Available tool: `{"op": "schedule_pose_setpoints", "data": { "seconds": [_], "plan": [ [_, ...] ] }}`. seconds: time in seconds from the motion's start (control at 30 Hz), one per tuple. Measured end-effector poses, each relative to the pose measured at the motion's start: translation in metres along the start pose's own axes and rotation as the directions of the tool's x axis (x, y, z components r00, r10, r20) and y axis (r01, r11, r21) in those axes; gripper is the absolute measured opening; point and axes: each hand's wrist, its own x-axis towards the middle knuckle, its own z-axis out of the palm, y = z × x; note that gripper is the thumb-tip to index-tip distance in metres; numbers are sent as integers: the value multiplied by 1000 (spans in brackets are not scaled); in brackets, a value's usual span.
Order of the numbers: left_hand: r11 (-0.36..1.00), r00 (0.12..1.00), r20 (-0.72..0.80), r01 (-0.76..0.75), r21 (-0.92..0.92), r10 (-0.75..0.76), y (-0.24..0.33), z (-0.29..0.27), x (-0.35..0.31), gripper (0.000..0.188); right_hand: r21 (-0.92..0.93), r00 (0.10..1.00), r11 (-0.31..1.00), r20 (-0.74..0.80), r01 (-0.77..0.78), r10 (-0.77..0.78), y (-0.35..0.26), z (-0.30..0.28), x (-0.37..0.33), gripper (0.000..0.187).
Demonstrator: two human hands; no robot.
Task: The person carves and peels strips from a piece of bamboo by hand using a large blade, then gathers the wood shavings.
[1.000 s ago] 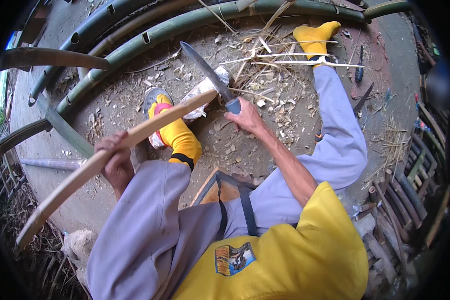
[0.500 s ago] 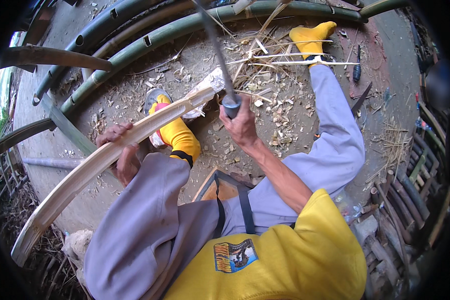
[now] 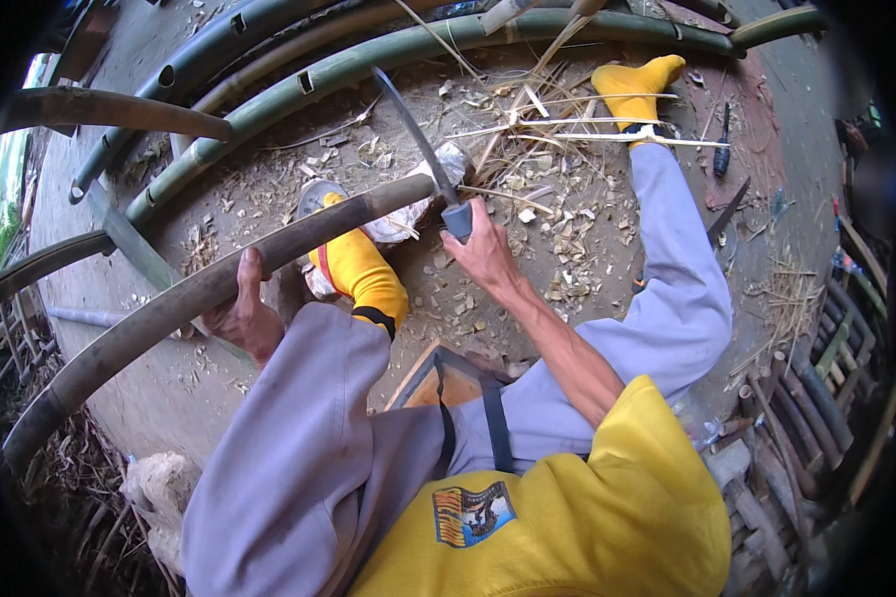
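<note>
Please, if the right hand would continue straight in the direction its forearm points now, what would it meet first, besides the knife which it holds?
The right hand would likely meet the bamboo strip, at its end beside the knife; depth is unclear, so it might pass above or below.

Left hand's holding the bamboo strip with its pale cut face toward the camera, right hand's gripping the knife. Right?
Not quite: the head view shows the bamboo strip's dark outer face toward the camera. The left hand does hold it, and the right hand grips the knife.
</note>
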Motion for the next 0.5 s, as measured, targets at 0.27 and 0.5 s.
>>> {"op": "schedule_pose_setpoints", "data": {
  "seconds": [0.27, 0.5],
  "plan": [
    [979, 982, -190, 57, 194, -19, -6, 11, 1, 36, -131, 986, 988, -137, 79, -96, 13, 15, -1, 40],
    [938, 949, -314, 148, 315, -44, -6, 3, 0, 33, 189, 941, 936, 225, -297, 253, 11, -2, 10, 40]
  ]
}}
